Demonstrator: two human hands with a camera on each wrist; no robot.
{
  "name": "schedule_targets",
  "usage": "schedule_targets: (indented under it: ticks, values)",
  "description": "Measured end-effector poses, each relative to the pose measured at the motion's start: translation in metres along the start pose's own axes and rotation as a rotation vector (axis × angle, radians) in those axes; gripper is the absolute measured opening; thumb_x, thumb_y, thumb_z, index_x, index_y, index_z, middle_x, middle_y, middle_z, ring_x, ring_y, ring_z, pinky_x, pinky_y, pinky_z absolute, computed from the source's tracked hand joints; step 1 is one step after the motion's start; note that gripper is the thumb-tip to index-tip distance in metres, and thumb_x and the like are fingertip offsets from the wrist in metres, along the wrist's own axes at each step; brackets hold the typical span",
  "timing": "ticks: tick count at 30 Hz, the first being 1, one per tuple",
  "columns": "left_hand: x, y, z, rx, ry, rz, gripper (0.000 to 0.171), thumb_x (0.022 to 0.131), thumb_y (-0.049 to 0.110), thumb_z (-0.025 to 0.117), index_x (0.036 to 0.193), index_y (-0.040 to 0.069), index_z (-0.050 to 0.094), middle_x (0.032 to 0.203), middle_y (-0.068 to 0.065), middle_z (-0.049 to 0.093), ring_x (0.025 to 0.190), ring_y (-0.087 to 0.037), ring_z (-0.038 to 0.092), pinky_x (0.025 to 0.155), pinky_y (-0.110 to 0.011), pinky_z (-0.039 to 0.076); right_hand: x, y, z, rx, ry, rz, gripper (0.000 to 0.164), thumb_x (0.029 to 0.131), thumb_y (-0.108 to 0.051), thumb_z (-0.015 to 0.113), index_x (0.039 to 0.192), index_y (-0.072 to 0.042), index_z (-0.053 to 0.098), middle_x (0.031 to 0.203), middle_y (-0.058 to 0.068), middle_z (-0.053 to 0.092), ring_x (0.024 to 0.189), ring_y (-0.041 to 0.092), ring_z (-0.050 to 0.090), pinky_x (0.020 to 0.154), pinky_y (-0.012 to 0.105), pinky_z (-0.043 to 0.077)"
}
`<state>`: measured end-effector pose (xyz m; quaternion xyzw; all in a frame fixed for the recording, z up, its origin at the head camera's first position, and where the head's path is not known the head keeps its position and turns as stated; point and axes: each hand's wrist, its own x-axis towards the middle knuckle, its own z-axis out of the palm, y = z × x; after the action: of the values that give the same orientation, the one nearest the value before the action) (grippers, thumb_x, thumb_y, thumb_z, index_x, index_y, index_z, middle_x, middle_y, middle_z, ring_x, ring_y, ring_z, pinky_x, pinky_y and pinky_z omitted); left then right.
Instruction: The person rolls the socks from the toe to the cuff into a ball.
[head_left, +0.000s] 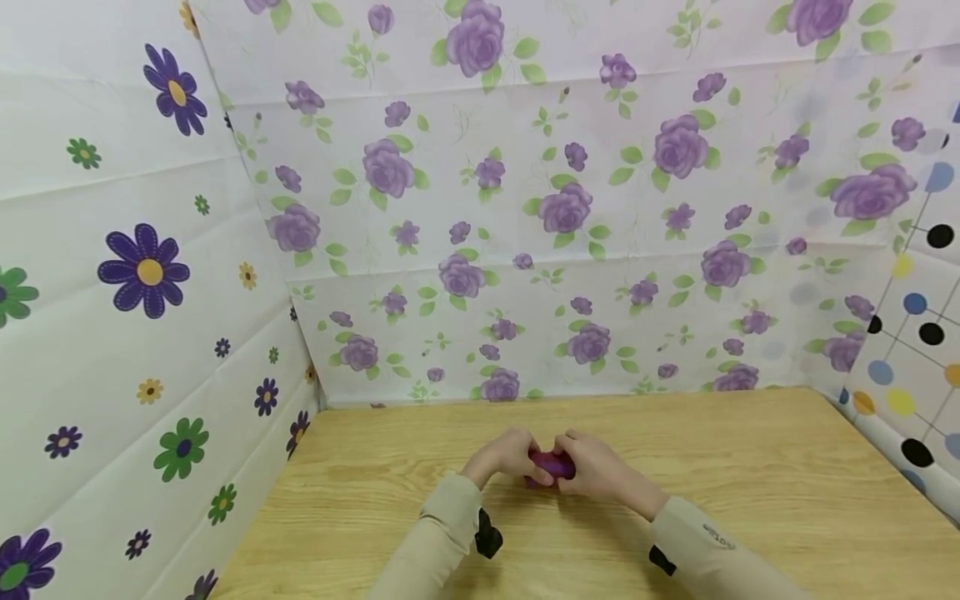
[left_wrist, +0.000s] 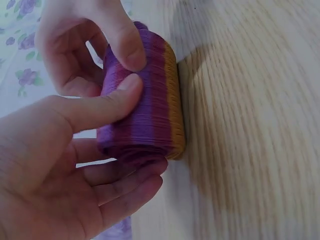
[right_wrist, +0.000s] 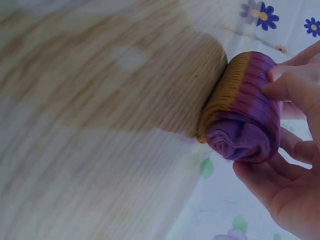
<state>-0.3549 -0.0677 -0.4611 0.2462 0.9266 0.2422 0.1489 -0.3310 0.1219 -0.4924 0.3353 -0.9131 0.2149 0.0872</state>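
A rolled-up knitted sock [head_left: 555,464], striped purple, maroon and mustard, is between both hands over the table. My left hand [head_left: 510,457] holds one end of the roll. In the left wrist view its thumb presses on the purple side of the sock [left_wrist: 142,100] and its fingers curl under the end. My right hand [head_left: 596,468] grips the other end, with its thumb beside the left thumb. A folded spiral end of the sock [right_wrist: 245,100] shows in the right wrist view. The mustard stripe faces the table.
The light wood table [head_left: 390,467] spreads around the hands. A rose-patterned sheet [head_left: 525,250] hangs behind it, a daisy-patterned sheet [head_left: 90,350] on the left and a dotted sheet [head_left: 915,367] on the right. Dark straps [head_left: 488,533] show at the wrists.
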Motion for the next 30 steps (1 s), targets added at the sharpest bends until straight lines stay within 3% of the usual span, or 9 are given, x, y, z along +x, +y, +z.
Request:
schedule_targets:
  ticks: [3,7,10,12,16,22,26,30]
  values:
    - [0.000,-0.004,0.002,-0.060,0.010,-0.022,0.027,0.081,0.030,0.079,0.082,0.004,0.069,0.065,0.003,0.057,0.057,-0.009,0.046,0.054,-0.021,0.037,0.002,0.005,0.002,0.018,-0.003,0.018,0.029,0.077,-0.020,0.075,0.102,-0.009,0.063,0.093,-0.001,0.060,0.074,0.006,0.052,0.062,0.020,0.045]
    - [-0.002,-0.011,0.007,-0.257,0.010,-0.060,0.030,0.087,0.029,0.072,0.101,0.002,0.066,0.081,-0.003,0.062,0.069,-0.017,0.057,0.065,-0.032,0.050,0.006,0.009,0.002,0.057,-0.032,0.051,0.025,0.084,-0.019,0.070,0.106,-0.007,0.064,0.095,0.002,0.064,0.077,0.007,0.055,0.064,0.023,0.046]
    - [-0.002,-0.015,0.011,-0.392,0.005,-0.051,0.033,0.091,0.027,0.068,0.113,0.002,0.062,0.091,-0.008,0.062,0.072,-0.024,0.060,0.071,-0.045,0.055,0.007,0.009,0.002,0.063,-0.060,0.068,0.025,0.089,-0.018,0.066,0.110,-0.005,0.064,0.099,0.005,0.066,0.081,0.010,0.059,0.067,0.027,0.049]
    - [-0.002,-0.016,0.012,-0.434,0.006,-0.032,0.034,0.092,0.025,0.067,0.118,0.005,0.060,0.097,-0.010,0.061,0.072,-0.024,0.059,0.071,-0.049,0.055,0.008,0.008,0.001,0.024,-0.077,0.064,0.030,0.089,-0.019,0.066,0.113,-0.003,0.064,0.104,0.008,0.066,0.088,0.015,0.060,0.071,0.032,0.051]
    - [-0.001,-0.015,0.013,-0.459,0.014,-0.016,0.034,0.092,0.024,0.065,0.122,0.009,0.058,0.106,-0.011,0.060,0.073,-0.021,0.057,0.071,-0.052,0.055,0.009,0.002,-0.003,-0.085,-0.091,0.022,0.043,0.081,-0.021,0.076,0.116,0.000,0.063,0.110,0.012,0.059,0.098,0.023,0.054,0.081,0.040,0.051]
    - [0.000,-0.012,0.019,-0.455,0.081,-0.038,0.030,0.095,0.026,0.062,0.115,0.004,0.059,0.098,-0.011,0.061,0.066,-0.024,0.058,0.066,-0.046,0.055,0.012,0.000,0.001,-0.252,-0.023,-0.046,0.045,0.071,-0.020,0.086,0.106,-0.003,0.064,0.097,0.009,0.058,0.088,0.023,0.053,0.078,0.039,0.050]
    - [0.001,-0.012,0.024,-0.467,0.107,-0.030,0.030,0.098,0.026,0.058,0.113,0.001,0.058,0.098,-0.012,0.061,0.071,-0.020,0.055,0.062,-0.039,0.052,0.011,0.001,0.006,-0.276,0.001,-0.054,0.047,0.069,-0.020,0.086,0.106,-0.006,0.060,0.095,0.007,0.061,0.088,0.024,0.057,0.077,0.038,0.052]
    - [0.000,-0.010,0.026,-0.475,0.099,-0.033,0.029,0.099,0.026,0.054,0.114,0.000,0.057,0.104,-0.014,0.061,0.081,-0.021,0.057,0.067,-0.041,0.054,0.009,0.002,0.007,-0.280,0.013,-0.062,0.050,0.068,-0.020,0.086,0.107,-0.007,0.058,0.095,0.007,0.063,0.088,0.024,0.061,0.076,0.037,0.053]
